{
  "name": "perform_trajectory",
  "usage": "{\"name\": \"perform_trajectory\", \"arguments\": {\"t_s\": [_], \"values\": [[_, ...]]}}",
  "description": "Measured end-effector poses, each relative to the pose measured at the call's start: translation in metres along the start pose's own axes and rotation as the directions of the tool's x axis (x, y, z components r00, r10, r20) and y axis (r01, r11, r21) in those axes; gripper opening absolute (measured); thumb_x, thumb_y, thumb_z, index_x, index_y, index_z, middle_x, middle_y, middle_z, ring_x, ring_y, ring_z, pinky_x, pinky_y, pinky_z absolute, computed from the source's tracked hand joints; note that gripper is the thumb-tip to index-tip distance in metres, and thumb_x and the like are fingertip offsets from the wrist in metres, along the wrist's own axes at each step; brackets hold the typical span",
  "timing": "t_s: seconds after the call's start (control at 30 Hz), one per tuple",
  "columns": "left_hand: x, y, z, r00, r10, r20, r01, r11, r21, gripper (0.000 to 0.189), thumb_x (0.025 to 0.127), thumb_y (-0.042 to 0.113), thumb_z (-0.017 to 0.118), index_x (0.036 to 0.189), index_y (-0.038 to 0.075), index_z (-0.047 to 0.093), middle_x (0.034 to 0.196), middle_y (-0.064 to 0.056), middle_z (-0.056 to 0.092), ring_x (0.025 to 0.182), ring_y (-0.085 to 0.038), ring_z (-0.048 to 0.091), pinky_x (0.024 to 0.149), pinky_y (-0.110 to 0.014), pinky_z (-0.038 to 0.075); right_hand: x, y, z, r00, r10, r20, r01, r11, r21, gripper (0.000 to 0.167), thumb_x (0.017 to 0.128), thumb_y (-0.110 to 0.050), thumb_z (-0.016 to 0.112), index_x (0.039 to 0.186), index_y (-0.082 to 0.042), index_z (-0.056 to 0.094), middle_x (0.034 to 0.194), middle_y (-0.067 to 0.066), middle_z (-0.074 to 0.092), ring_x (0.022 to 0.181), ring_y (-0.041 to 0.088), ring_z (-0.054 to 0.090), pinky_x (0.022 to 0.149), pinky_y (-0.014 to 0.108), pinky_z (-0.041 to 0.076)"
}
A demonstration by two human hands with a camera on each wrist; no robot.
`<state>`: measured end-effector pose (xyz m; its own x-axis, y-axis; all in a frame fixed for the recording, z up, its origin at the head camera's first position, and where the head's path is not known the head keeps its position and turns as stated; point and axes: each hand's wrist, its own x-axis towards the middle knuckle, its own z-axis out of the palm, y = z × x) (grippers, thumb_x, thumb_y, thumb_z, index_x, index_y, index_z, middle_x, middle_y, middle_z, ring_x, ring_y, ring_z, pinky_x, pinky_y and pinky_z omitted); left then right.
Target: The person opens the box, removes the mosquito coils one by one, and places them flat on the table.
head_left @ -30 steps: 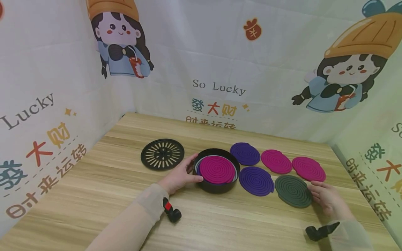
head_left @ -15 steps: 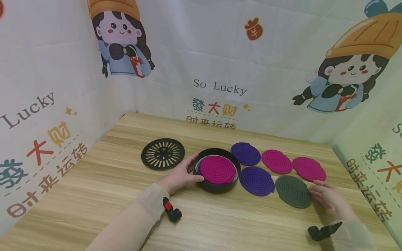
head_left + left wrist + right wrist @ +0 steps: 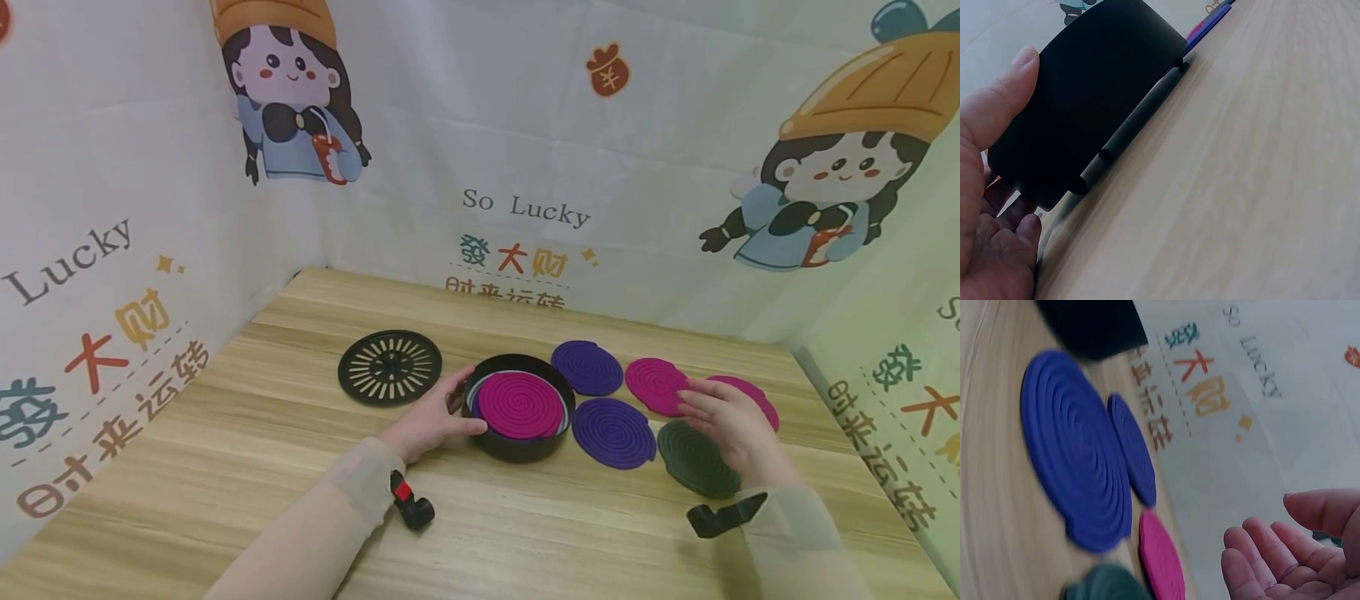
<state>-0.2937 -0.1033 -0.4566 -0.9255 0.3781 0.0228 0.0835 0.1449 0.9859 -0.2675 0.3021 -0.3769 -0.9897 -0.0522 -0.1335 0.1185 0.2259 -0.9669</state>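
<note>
My left hand (image 3: 429, 425) grips the left side of a round black mosquito-coil tin (image 3: 517, 450), thumb at the front and fingers round the back. Inside the tin lies a pink mosquito coil (image 3: 519, 406) over a purple one, of which only an edge shows. The left wrist view shows the tin's dark outer wall (image 3: 1085, 94) and small feet under it. My right hand (image 3: 731, 425) hovers empty over the green coil (image 3: 690, 462), fingers extended and lightly bent. It partly hides the green coil and the far-right pink coil (image 3: 753, 392). Its fingertips overlap the other pink coil (image 3: 654, 387) in the head view.
Two purple coils (image 3: 613, 433) lie flat right of the tin, one behind the other. A slotted black lid (image 3: 389, 369) rests on the wooden table (image 3: 525, 533) at the left. Printed cloth (image 3: 420, 150) hangs behind and at both sides.
My right hand has risen from beside the green coil's right edge and moved left over it and the pink coils. The left hand and tin stay put.
</note>
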Motion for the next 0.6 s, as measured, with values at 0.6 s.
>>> {"name": "perform_trajectory", "arguments": {"t_s": [0.6], "values": [[0.002, -0.002, 0.0, 1.0, -0.014, -0.008, 0.014, 1.0, 0.012, 0.095, 0.076, 0.013, 0.082, 0.153, 0.016, 0.026, 0.158, -0.011, 0.019, 0.144, -0.029, 0.018, 0.116, -0.039, 0.021, 0.045, -0.036, 0.114, 0.988, -0.093, 0.122, 0.081, 0.992, 0.095, 0.052, 0.098, -0.009, 0.051, 0.143, 0.011, 0.032, 0.137, 0.028, 0.044, 0.116, 0.03, 0.054, 0.101, 0.037, 0.045]]}}
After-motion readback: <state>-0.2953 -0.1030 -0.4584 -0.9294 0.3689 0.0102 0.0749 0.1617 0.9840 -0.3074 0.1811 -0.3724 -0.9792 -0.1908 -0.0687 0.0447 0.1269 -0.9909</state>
